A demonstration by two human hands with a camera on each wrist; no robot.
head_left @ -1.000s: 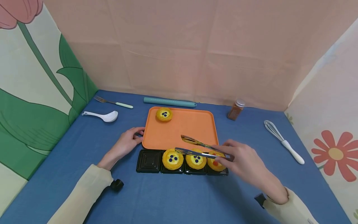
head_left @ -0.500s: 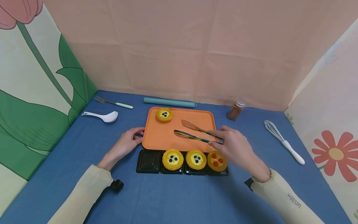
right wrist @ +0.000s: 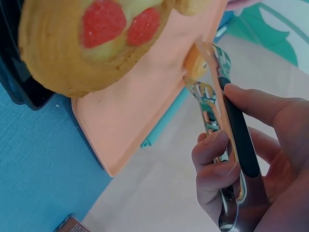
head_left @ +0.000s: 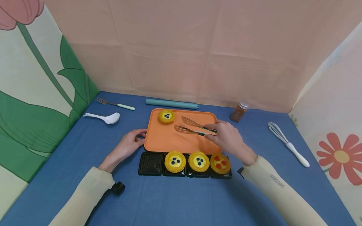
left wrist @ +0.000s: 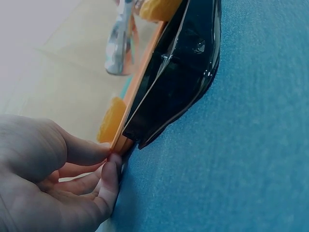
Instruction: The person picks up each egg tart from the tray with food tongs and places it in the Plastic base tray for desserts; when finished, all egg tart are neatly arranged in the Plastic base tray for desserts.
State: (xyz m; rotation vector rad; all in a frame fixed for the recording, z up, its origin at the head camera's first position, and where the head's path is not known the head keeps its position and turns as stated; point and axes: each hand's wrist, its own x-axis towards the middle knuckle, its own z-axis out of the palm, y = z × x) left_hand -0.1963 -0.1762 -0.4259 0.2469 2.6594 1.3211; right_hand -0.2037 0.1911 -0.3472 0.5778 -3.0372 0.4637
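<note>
My right hand (head_left: 226,135) grips metal tongs (right wrist: 239,130) by their dark handles, the two arms apart with nothing between the tips. The tongs hover over the orange tray (head_left: 167,138), their tips to the right of an egg tart (head_left: 166,116) with blue dots at the tray's far left. At the tray's left edge my left hand (head_left: 128,144) pinches the rim between thumb and fingers, as the left wrist view shows. A black compartment box (head_left: 150,164) lies along the tray's near side. It bears two blue-dotted tarts (head_left: 175,162) and one red-topped tart (head_left: 220,163); its leftmost compartment is bare.
A teal rolling pin (head_left: 172,104) lies behind the tray. To the left are a fork (head_left: 116,104) and a white ladle (head_left: 103,117). A spice jar (head_left: 239,111) and a whisk (head_left: 288,144) are on the right of the blue cloth (head_left: 169,201).
My right hand has carried the tongs from over the red-topped tart away and leftward, over the tray. The left hand stays at the tray's edge.
</note>
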